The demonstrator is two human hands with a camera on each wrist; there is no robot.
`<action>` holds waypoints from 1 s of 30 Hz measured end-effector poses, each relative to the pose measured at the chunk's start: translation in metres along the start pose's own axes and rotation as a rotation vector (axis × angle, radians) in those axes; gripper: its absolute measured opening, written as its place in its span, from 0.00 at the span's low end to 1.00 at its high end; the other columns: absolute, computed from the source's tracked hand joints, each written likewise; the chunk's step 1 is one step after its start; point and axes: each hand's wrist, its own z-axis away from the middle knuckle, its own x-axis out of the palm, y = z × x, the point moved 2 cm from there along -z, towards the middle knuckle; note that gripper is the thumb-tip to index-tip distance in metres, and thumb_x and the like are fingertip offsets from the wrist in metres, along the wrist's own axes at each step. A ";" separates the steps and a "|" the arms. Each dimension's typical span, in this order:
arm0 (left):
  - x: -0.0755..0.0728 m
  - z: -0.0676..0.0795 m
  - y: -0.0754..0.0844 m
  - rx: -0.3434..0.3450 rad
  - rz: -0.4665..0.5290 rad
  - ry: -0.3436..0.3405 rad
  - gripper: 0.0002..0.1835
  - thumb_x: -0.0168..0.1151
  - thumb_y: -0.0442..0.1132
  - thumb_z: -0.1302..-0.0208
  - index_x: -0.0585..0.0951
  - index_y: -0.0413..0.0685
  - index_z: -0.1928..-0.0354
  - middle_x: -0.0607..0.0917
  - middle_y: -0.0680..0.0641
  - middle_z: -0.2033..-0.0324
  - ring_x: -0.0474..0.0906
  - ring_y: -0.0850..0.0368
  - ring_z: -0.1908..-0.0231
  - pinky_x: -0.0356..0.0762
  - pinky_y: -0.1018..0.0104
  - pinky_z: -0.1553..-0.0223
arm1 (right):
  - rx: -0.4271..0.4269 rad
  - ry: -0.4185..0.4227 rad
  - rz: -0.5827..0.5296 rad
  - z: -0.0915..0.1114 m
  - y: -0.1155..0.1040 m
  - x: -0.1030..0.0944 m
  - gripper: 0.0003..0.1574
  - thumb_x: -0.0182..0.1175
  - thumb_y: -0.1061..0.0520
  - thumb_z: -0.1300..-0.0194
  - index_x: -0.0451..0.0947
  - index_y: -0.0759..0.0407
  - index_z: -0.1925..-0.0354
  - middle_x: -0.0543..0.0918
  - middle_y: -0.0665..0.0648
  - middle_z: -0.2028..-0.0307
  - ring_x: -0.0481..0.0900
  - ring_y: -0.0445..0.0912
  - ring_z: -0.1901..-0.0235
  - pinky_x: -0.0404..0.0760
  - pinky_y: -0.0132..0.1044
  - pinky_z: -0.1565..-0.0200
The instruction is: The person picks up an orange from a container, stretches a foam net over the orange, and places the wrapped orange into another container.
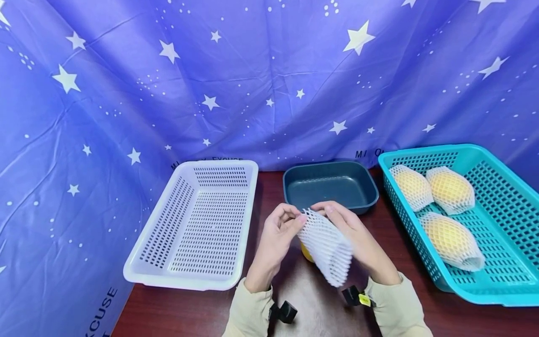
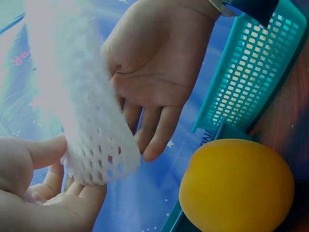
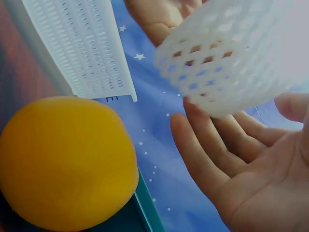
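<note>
A white foam fruit net (image 1: 326, 245) hangs between the two hands, its open end at the top. My left hand (image 1: 278, 234) pinches the rim of the net between thumb and fingers. On the other side, my right hand (image 1: 351, 231) touches the net with loosely extended fingers, its thumb apart from them in the right wrist view. Below the net is a smooth, rounded yellow fruit (image 3: 67, 162), bare of any wrapping; in the head view the net hides all but a sliver of it.
A white perforated basket (image 1: 208, 229) stands on the left. Behind the hands sits a dark blue-green tub (image 1: 330, 185). The teal basket (image 1: 501, 238) at right holds three yellow fruits in foam nets (image 1: 450, 189). A blue star-patterned curtain (image 1: 269, 84) rises behind the dark red table (image 1: 168, 311).
</note>
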 end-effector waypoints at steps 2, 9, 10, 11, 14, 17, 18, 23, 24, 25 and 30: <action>0.000 -0.001 -0.001 -0.005 0.005 0.017 0.09 0.62 0.32 0.33 0.74 0.36 0.56 0.81 0.51 0.63 0.79 0.63 0.62 0.77 0.72 0.58 | 0.024 0.033 0.024 0.000 0.001 -0.001 0.24 0.42 0.51 0.20 0.73 0.68 0.43 0.81 0.56 0.51 0.80 0.40 0.55 0.80 0.31 0.53; 0.001 -0.001 -0.004 -0.042 0.021 0.047 0.07 0.60 0.30 0.33 0.73 0.38 0.56 0.80 0.53 0.66 0.78 0.66 0.67 0.76 0.74 0.67 | 0.066 0.084 -0.026 -0.001 0.005 -0.006 0.17 0.52 0.56 0.24 0.73 0.68 0.46 0.82 0.51 0.61 0.80 0.40 0.63 0.81 0.32 0.62; 0.001 -0.001 -0.005 -0.047 0.015 0.050 0.07 0.59 0.30 0.32 0.73 0.38 0.56 0.80 0.54 0.66 0.77 0.66 0.69 0.75 0.75 0.69 | 0.069 0.088 -0.029 -0.001 0.006 -0.006 0.16 0.52 0.56 0.24 0.73 0.67 0.47 0.82 0.50 0.61 0.80 0.40 0.63 0.81 0.31 0.62; 0.001 -0.001 -0.006 -0.050 0.007 0.052 0.07 0.58 0.30 0.32 0.73 0.37 0.55 0.80 0.54 0.67 0.76 0.67 0.70 0.74 0.75 0.71 | 0.069 0.089 -0.026 -0.001 0.006 -0.007 0.15 0.52 0.56 0.24 0.74 0.65 0.47 0.82 0.50 0.61 0.80 0.40 0.63 0.81 0.30 0.62; 0.001 -0.002 -0.008 -0.055 -0.024 0.065 0.08 0.58 0.30 0.32 0.72 0.34 0.55 0.79 0.54 0.68 0.74 0.67 0.73 0.70 0.76 0.74 | 0.074 0.097 -0.008 -0.001 0.009 -0.009 0.15 0.52 0.56 0.24 0.74 0.65 0.47 0.81 0.50 0.60 0.80 0.40 0.62 0.81 0.30 0.62; 0.000 -0.003 -0.010 -0.069 -0.036 0.078 0.09 0.59 0.31 0.32 0.72 0.32 0.55 0.80 0.53 0.67 0.75 0.66 0.73 0.70 0.75 0.74 | 0.087 0.097 0.008 -0.002 0.011 -0.010 0.15 0.52 0.56 0.24 0.73 0.67 0.47 0.80 0.51 0.61 0.80 0.40 0.64 0.81 0.30 0.63; 0.000 -0.003 -0.010 -0.075 -0.036 0.083 0.10 0.60 0.31 0.32 0.72 0.32 0.55 0.80 0.52 0.67 0.75 0.66 0.72 0.71 0.75 0.73 | 0.094 0.097 0.015 -0.002 0.012 -0.010 0.15 0.52 0.57 0.24 0.73 0.67 0.47 0.80 0.52 0.61 0.80 0.39 0.66 0.81 0.31 0.64; 0.000 -0.002 -0.011 -0.123 -0.044 0.106 0.11 0.61 0.34 0.32 0.73 0.33 0.54 0.81 0.50 0.66 0.77 0.65 0.71 0.74 0.74 0.73 | 0.116 0.089 0.044 -0.002 0.016 -0.014 0.13 0.51 0.63 0.26 0.72 0.71 0.49 0.79 0.54 0.63 0.79 0.39 0.69 0.79 0.30 0.66; 0.000 -0.002 -0.011 -0.129 -0.047 0.107 0.12 0.61 0.34 0.32 0.74 0.33 0.54 0.81 0.49 0.66 0.77 0.65 0.71 0.75 0.74 0.73 | 0.119 0.087 0.049 -0.002 0.017 -0.015 0.12 0.51 0.64 0.26 0.72 0.72 0.50 0.78 0.55 0.63 0.79 0.39 0.69 0.79 0.30 0.66; 0.000 -0.002 -0.012 -0.138 -0.053 0.108 0.12 0.61 0.35 0.32 0.74 0.33 0.54 0.81 0.49 0.66 0.77 0.65 0.71 0.75 0.74 0.73 | 0.122 0.086 0.054 -0.002 0.018 -0.015 0.11 0.50 0.64 0.27 0.72 0.72 0.51 0.78 0.55 0.64 0.78 0.39 0.69 0.79 0.30 0.66; 0.000 -0.002 -0.015 -0.153 -0.106 0.103 0.12 0.61 0.34 0.32 0.75 0.33 0.53 0.81 0.49 0.65 0.77 0.65 0.71 0.76 0.72 0.72 | 0.136 0.066 0.063 -0.002 0.023 -0.016 0.10 0.50 0.66 0.28 0.73 0.72 0.53 0.78 0.57 0.64 0.79 0.39 0.69 0.79 0.30 0.65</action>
